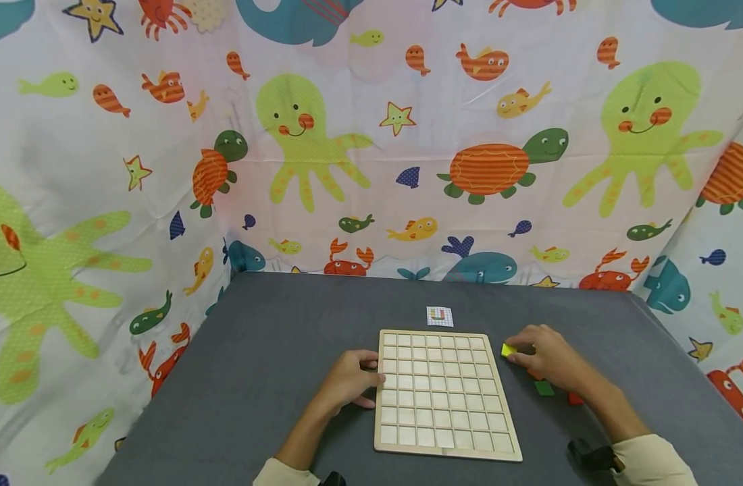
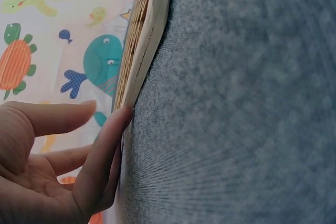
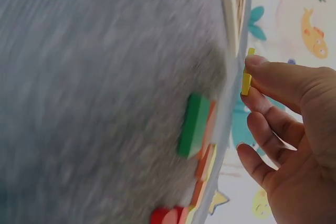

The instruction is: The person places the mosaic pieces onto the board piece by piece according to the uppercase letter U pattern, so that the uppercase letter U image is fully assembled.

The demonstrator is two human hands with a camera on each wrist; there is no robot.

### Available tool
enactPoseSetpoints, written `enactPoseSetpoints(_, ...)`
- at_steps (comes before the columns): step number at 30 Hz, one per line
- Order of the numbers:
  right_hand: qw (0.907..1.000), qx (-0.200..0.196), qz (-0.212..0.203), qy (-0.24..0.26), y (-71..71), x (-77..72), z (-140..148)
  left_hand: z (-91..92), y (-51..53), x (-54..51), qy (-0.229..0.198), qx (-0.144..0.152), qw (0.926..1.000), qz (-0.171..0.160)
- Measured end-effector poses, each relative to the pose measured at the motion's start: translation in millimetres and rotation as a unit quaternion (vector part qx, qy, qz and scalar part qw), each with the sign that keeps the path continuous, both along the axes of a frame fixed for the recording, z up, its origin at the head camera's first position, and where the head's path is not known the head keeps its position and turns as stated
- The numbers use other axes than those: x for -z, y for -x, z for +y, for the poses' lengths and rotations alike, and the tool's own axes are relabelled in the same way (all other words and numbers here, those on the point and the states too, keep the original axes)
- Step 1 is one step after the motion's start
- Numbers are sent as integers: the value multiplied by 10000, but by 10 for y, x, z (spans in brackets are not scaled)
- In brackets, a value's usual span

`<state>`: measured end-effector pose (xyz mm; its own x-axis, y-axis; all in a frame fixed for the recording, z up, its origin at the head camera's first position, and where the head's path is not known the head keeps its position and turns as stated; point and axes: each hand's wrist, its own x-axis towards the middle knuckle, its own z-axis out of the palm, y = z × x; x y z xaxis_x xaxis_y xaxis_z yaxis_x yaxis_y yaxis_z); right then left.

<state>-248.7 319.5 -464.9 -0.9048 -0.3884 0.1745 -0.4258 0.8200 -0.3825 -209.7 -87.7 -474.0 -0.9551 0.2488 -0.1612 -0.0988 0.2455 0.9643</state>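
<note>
A wooden grid board with rows of square cells lies on the dark table. My left hand is at its left edge, fingers relaxed and touching the rim; in the left wrist view that hand has a fingertip against the board's side. Off the board's upper right side, my right hand pinches a yellow block. The right wrist view has the yellow block between thumb and fingertip of the right hand, its other fingers loosely bent.
Beside the right hand lie a green block, a red block and an orange one, partly covered. A small card with a coloured pattern lies behind the board. A printed sea-animal curtain surrounds the table.
</note>
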Motion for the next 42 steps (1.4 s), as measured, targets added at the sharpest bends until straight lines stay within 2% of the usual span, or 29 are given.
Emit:
enactPoseSetpoints(7,9998,6,-152,139,-26,-77,-242,-7,-8,9,15,31,10000,-20)
enactPoseSetpoints(14,9992,-236,-89,301,6,-104,-430,-5,-17,8,38,49,10000,-20)
enactPoseSetpoints(23,9968,-293,-434,608,47,-122,-693,-26,-19,17,-17,87,9999,-48)
enactPoseSetpoints(31,9906,-667,-507,1083,65,-117,-902,-26,-26,7,13,61,10000,-65)
enactPoseSetpoints(42,9868,-906,-596,1201,120,-51,-1126,-24,-26,-9,36,28,10000,-77)
